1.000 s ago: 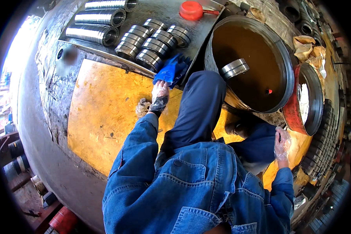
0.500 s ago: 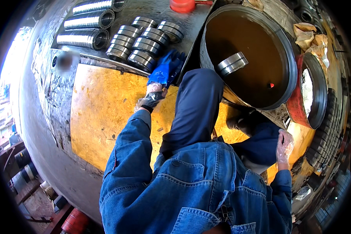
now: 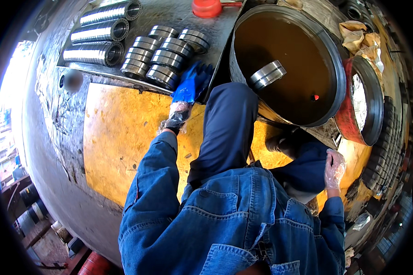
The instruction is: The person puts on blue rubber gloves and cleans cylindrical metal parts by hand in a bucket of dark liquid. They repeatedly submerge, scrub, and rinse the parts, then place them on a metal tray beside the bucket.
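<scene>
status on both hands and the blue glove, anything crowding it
Left hand at the blue glove, fingers hidden. Right hand by the right knee, nothing visible in it. Glove over near edge of metal tray, steel rings close on its left.

A blue rubber glove hides the fingers of the plastic-covered left hand, the upper edge cuts the round red pan, and the tiny red object in the brown liquid is too small to recognise.
</scene>
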`<state>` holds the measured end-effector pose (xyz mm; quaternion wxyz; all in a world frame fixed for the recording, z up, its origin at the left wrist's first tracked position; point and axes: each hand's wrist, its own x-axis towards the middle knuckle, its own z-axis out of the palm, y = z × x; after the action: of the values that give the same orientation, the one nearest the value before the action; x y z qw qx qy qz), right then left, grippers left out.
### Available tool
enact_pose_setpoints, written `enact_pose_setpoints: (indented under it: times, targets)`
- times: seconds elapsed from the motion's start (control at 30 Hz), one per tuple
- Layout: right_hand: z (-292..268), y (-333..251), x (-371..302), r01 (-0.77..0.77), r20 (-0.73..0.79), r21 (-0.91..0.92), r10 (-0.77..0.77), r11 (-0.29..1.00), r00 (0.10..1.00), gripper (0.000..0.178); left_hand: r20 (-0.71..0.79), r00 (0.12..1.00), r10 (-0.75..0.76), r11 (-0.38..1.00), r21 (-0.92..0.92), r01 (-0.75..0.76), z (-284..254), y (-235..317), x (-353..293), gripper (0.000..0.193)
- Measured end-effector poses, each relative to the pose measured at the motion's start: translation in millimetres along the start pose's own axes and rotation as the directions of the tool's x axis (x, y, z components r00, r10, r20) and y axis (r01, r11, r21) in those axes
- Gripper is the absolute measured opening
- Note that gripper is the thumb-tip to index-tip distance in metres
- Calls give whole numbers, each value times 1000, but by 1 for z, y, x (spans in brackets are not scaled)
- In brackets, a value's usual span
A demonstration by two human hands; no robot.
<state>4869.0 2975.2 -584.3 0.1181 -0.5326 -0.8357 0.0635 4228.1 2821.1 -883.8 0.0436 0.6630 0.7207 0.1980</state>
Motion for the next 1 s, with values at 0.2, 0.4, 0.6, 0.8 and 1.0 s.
enact_pose_setpoints:
  times: [0.2,0.4,0.6,0.8,1.0]
  targets:
    - [-4,-3,-1,6,-2,-39,-6,999,1000,10,17,1000,-24,1000,-6,24,1,14,35,14]
    - [-1,-3,-1,-8,-28,-24,8,1000,1000,9,62,996,-60,998,-23,61,-18,24,97,18]
    - [-8,-6,-5,-40,-41,-31,39,999,998,11,71,997,-29,996,-81,35,6,7,105,23]
    - [-2,-5,-2,-24,-52,-71,20,997,998,10,132,988,-79,984,-150,99,77,-83,-10,28]
    - [3,-10,1,-3,-99,-72,-4,997,995,9,354,915,-194,962,251,107,77,-103,-35,30]
